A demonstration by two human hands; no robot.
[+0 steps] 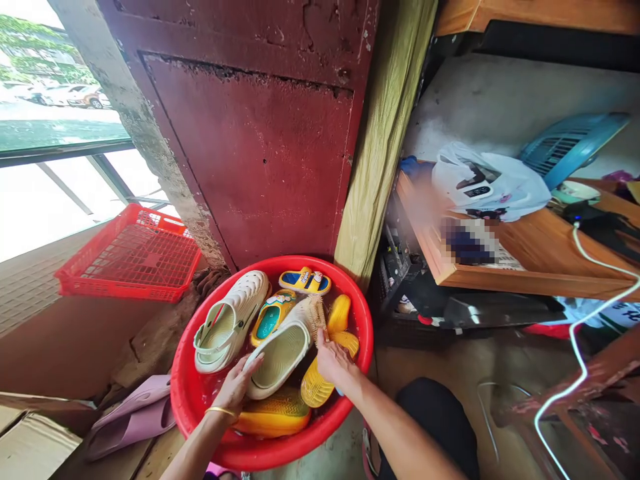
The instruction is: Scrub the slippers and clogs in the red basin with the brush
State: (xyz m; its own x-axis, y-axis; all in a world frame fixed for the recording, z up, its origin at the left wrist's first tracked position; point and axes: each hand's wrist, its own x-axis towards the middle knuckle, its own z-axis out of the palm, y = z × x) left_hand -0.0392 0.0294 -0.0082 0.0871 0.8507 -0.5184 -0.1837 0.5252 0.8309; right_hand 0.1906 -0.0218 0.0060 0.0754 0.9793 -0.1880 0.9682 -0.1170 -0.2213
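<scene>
The red basin (367,320) sits in front of the red door (265,167) and carries the footwear. The pale clog (277,353) being handled lies near the basin's middle, heel toward the near left edge, toe toward the far right edge, opening upward.

My left hand (236,385) is partly closed, fingers curled over the clog's heel end, gripping it. My right hand (334,359) is closed around the brush (315,312), index finger extended along it; the bristles bear on the outside of the clog's toe. The handle is mostly hidden by my hand.

Arrangement of the remaining items in the basin:
- Left edge: a second pale clog (249,293), upright, toe toward the far edge.
- Far edge: a yellow-and-blue slide (303,280).
- Between the two pale clogs: a yellow clog (284,298) with a teal insole.
- Right edge: yellow slippers (316,387), beside my right hand.
- Near edge: a further yellow shoe (273,417), below the held clog.

Outside the left edge lie purple slippers (137,410); a red crate (135,250) stands beyond.
</scene>
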